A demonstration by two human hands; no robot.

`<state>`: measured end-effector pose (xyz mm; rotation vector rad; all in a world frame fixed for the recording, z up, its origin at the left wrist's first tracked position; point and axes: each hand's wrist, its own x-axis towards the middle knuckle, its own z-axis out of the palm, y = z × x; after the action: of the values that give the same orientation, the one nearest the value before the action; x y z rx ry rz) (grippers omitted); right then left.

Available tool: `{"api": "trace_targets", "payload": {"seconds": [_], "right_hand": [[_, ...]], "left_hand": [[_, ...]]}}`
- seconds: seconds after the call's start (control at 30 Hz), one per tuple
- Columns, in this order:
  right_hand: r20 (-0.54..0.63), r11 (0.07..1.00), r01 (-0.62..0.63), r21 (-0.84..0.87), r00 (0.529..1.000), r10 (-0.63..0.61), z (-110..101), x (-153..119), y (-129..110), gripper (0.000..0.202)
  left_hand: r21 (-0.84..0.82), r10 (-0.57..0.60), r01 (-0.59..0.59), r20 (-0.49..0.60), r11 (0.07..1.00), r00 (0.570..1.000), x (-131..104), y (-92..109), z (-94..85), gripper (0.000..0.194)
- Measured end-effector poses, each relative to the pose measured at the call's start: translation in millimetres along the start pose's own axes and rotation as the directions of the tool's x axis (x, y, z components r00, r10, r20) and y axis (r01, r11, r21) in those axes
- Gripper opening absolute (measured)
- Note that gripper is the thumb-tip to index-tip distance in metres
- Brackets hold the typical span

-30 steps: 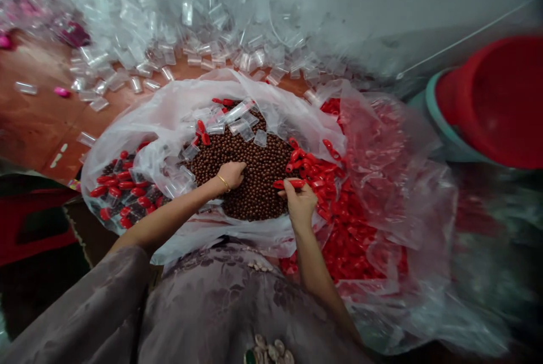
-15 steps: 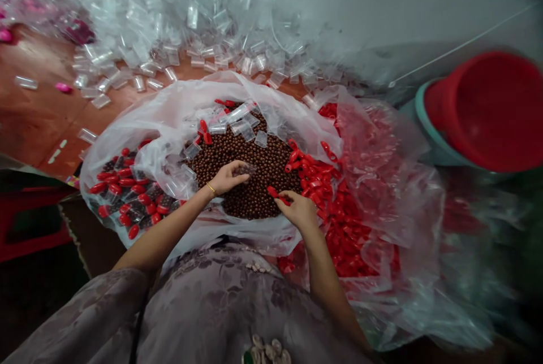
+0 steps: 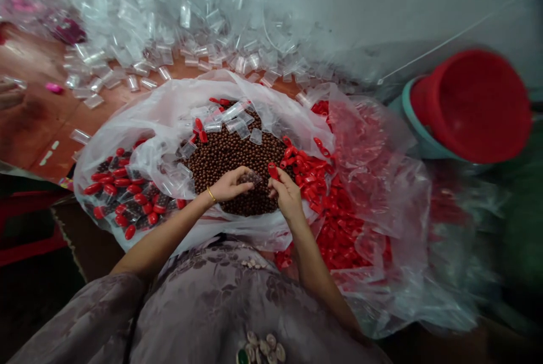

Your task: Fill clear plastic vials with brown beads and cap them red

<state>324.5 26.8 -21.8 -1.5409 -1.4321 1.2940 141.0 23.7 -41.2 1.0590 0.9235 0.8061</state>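
Note:
My left hand (image 3: 234,184) is closed round a small clear plastic container (image 3: 255,178) with dark contents, just above a heap of brown balls (image 3: 229,149). To its right, my right hand (image 3: 287,193) pinches a red plastic cap (image 3: 272,170) between thumb and fingers. The container and the cap are close but apart. Under both hands a white plastic bag (image 3: 169,92) holds the brown balls. Loose clear containers (image 3: 237,121) lie on the balls at the back. A pile of red caps (image 3: 335,206) spreads to the right of my right hand.
Filled containers with red caps (image 3: 131,194) lie at the left. A large heap of clear containers (image 3: 139,42) covers the back of the orange table (image 3: 38,115). Another person's hand (image 3: 9,95) shows at the left edge. Red and blue buckets (image 3: 479,107) stand at the right.
My right hand has lifted the red cap up and left, nearer the container, and turned it more upright. Another person's hand has come in at the left edge. The view has shifted slightly.

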Motion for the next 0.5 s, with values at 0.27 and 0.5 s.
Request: {"api": "trace_targets", "payload": {"seconds": [0.27, 0.5], "right_hand": [[-0.021, 0.999, -0.013, 0.043, 1.0, 0.014, 1.2, -4.8, -0.6, 0.037], [0.028, 0.997, -0.008, 0.078, 1.0, 0.006, -3.6, -3.3, 3.9, 0.039]], "left_hand": [[-0.093, -0.097, 0.105, 0.084, 0.99, 0.992, -3.0, 8.9, 13.3, 0.044], [-0.1, -0.087, 0.097, 0.105, 0.99, 0.991, -0.4, 9.7, 15.9, 0.047]]}}
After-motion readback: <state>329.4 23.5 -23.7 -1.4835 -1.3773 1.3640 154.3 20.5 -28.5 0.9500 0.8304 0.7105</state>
